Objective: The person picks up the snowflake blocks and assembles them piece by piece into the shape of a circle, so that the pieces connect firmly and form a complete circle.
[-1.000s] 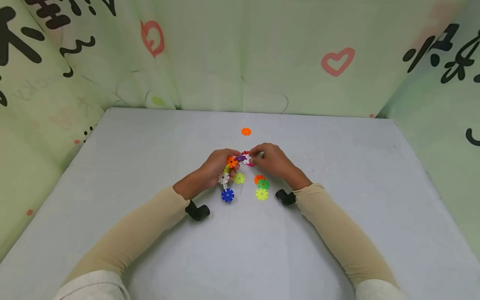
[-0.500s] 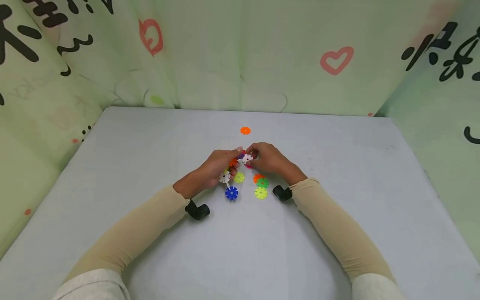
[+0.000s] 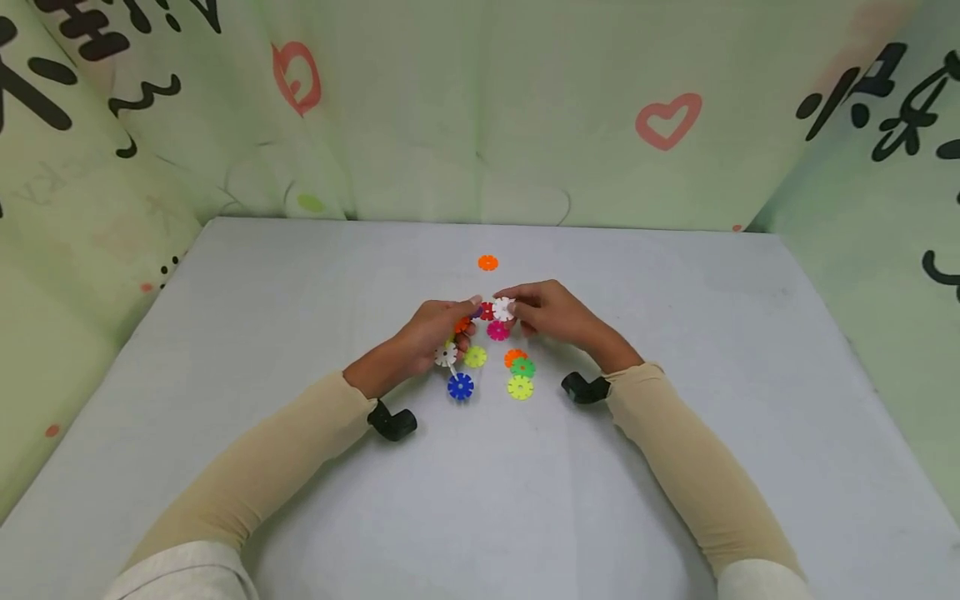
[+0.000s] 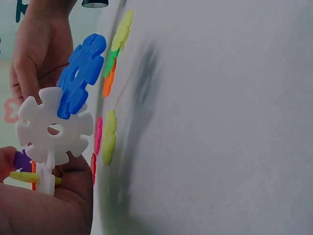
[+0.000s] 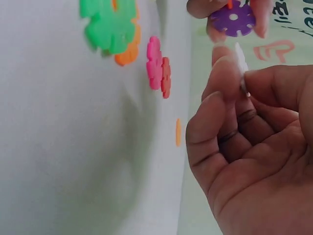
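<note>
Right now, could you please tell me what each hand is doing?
Left hand: holding a chain of joined discs.
Right hand: pinching a single white disc.

White table (image 3: 480, 500); pale green curtain (image 3: 420, 125) behind, printed with pink hearts (image 3: 664, 144), black characters (image 3: 832, 104).

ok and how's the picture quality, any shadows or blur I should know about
Head view: fairly even light, soft shadow along the left sleeve. Left wrist view: dimmer, the blue disc reasonably crisp, a long blurry shadow on the tabletop. Right wrist view: another broad soft shadow, the green disc rather soft, the right hand clearer.
</note>
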A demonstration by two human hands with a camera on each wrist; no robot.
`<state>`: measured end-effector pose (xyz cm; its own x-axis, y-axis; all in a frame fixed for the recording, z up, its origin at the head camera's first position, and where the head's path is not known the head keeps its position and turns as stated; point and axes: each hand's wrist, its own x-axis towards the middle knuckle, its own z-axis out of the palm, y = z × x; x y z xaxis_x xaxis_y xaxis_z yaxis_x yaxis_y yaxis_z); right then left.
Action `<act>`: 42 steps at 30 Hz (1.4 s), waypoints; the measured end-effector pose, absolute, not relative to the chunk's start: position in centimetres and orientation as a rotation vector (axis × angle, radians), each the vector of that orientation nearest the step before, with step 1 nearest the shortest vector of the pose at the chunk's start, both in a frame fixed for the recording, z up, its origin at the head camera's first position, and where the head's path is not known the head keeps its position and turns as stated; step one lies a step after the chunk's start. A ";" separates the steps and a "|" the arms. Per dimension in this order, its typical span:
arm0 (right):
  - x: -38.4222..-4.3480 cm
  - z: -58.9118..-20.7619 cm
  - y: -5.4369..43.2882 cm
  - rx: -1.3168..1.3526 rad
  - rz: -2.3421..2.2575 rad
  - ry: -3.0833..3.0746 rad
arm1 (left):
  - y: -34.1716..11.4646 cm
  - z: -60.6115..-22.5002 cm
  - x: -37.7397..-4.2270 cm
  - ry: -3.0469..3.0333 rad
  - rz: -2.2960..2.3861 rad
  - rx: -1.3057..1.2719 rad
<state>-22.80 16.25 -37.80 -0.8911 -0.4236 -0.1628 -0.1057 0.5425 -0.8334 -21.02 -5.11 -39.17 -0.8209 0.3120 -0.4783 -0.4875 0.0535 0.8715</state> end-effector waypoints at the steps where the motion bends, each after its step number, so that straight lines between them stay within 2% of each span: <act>1: -22.7 -37.7 16.2 -0.449 -1.306 2.421 | -5.1 -39.2 -21.0 1.768 1.828 -0.179; 16: -22.1 -37.9 16.0 -0.542 -1.373 2.418 | -4.7 -39.1 -20.7 1.776 1.807 -0.121; 23: -22.1 -37.9 15.5 -0.457 -1.410 2.487 | -4.8 -39.2 -20.6 1.780 1.792 -0.100; 30: -21.9 -37.9 15.4 -0.549 -1.387 2.397 | -4.9 -39.1 -20.4 1.792 1.803 -0.085; 42: -21.9 -38.1 15.7 -0.372 -1.424 2.419 | -4.8 -39.1 -20.4 1.809 1.826 -0.069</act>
